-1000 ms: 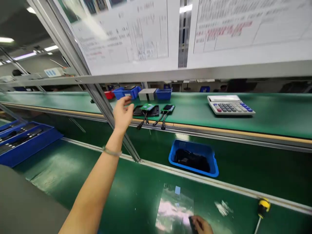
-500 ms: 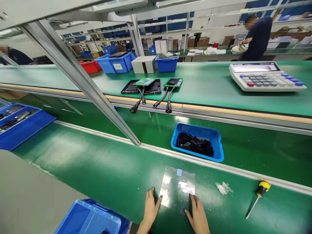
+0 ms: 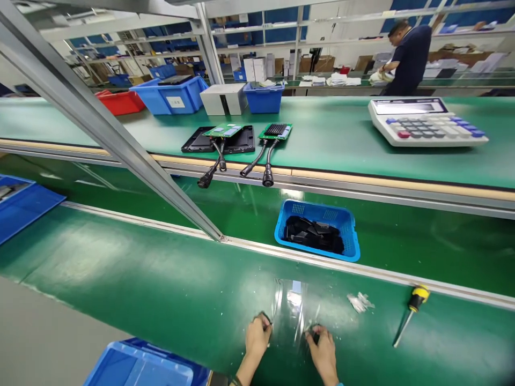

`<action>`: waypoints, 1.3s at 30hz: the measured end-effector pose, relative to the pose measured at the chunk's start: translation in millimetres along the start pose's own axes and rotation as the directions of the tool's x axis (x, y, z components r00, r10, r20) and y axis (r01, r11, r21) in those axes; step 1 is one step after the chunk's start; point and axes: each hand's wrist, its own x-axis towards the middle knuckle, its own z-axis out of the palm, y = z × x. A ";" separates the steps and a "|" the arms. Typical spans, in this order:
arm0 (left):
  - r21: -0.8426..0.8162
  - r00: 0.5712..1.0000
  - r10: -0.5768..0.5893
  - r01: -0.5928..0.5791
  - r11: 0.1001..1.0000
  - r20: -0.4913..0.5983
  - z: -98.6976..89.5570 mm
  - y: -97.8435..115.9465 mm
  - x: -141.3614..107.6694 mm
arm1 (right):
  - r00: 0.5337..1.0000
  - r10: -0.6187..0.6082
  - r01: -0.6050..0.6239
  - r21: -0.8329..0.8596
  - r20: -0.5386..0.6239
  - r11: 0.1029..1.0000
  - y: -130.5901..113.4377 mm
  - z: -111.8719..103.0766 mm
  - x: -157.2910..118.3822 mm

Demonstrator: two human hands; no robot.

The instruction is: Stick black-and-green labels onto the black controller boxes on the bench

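Note:
A clear plastic sheet or bag point(image 3: 293, 308) with a small pale-blue label near its top lies on the green bench, its sides curving upward. My left hand point(image 3: 258, 335) pinches its left edge, fingers curled together. At the right edge, my right hand point(image 3: 322, 343) is also closed on the plastic, thumb against bent fingers. Crumpled whitish scraps point(image 3: 360, 302) lie to the right of the sheet. Farther right rests a screwdriver point(image 3: 418, 300) with a yellow and black handle, its shaft pointing toward the near side.
Behind the bench is a blue basket point(image 3: 352, 252) of black parts. The raised shelf holds circuit boards point(image 3: 277, 131) with black cables, a calculator point(image 3: 426, 123) and bins. A metal post point(image 3: 161, 185) slants across the left. A person stands in the background.
Both hands have gone from spread fingers beside the plastic to closed on its edges, and the sheet has bent inward. The view has shifted, moving the surroundings slightly left in the picture.

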 end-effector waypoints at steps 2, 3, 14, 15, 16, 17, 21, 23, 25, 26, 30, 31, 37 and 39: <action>-0.110 0.998 -0.030 0.036 0.993 0.050 1.1 2.4 -0.7 | 0.998 0.052 -0.057 0.106 0.047 0.993 -3.3 -2.6 -3.0; -0.169 0.996 -0.043 0.054 0.984 0.073 1.1 4.3 -0.7 | 0.995 0.072 -0.082 0.156 0.066 0.984 -5.4 -4.7 -4.0; -0.420 0.947 0.067 0.076 0.904 0.315 -24.1 29.0 35.5 | 0.941 -0.200 0.109 0.315 0.273 0.943 -36.4 -50.2 37.1; -0.398 0.946 0.087 0.048 0.916 0.314 -23.4 29.1 39.4 | 0.934 -0.237 0.159 0.284 0.267 0.946 -37.6 -51.5 40.8; -0.368 0.946 0.110 0.011 0.930 0.305 -22.3 29.2 42.9 | 0.929 -0.272 0.210 0.246 0.253 0.946 -38.7 -52.5 44.1; -0.332 0.947 0.137 -0.034 0.943 0.291 -21.1 29.3 46.0 | 0.924 -0.303 0.258 0.204 0.232 0.944 -39.7 -53.4 47.0; -0.180 0.933 0.301 -0.267 0.947 0.196 -19.9 32.7 54.6 | 0.900 -0.407 0.402 0.061 0.157 0.914 -45.3 -55.4 60.1; -0.124 0.909 0.383 -0.366 0.922 0.163 -21.2 35.8 57.6 | 0.881 -0.443 0.445 0.026 0.168 0.895 -48.1 -54.0 68.2; -0.073 0.890 0.429 -0.423 0.903 0.156 -21.6 38.6 60.8 | 0.871 -0.451 0.459 0.004 0.195 0.888 -49.5 -50.0 76.4; -0.045 0.885 0.438 -0.436 0.899 0.156 -21.0 39.7 62.8 | 0.872 -0.446 0.457 -0.008 0.204 0.889 -49.5 -47.3 80.2; 0.115 0.905 0.411 -0.423 0.899 0.112 -13.4 42.6 73.1 | 0.896 -0.409 0.429 -0.096 0.173 0.898 -46.6 -33.7 91.7; 0.168 0.915 0.394 -0.404 0.899 0.091 -10.7 43.4 76.1 | 0.904 -0.400 0.419 -0.130 0.152 0.899 -45.6 -30.2 93.8; 0.434 0.943 0.331 -0.290 0.853 -0.019 2.6 49.4 90.7 | 0.925 -0.380 0.361 -0.345 0.012 0.867 -41.1 -13.6 102.2; 0.470 0.937 0.348 -0.293 0.832 -0.033 4.8 49.7 92.0 | 0.918 -0.397 0.362 -0.387 -0.009 0.848 -39.9 -10.9 103.6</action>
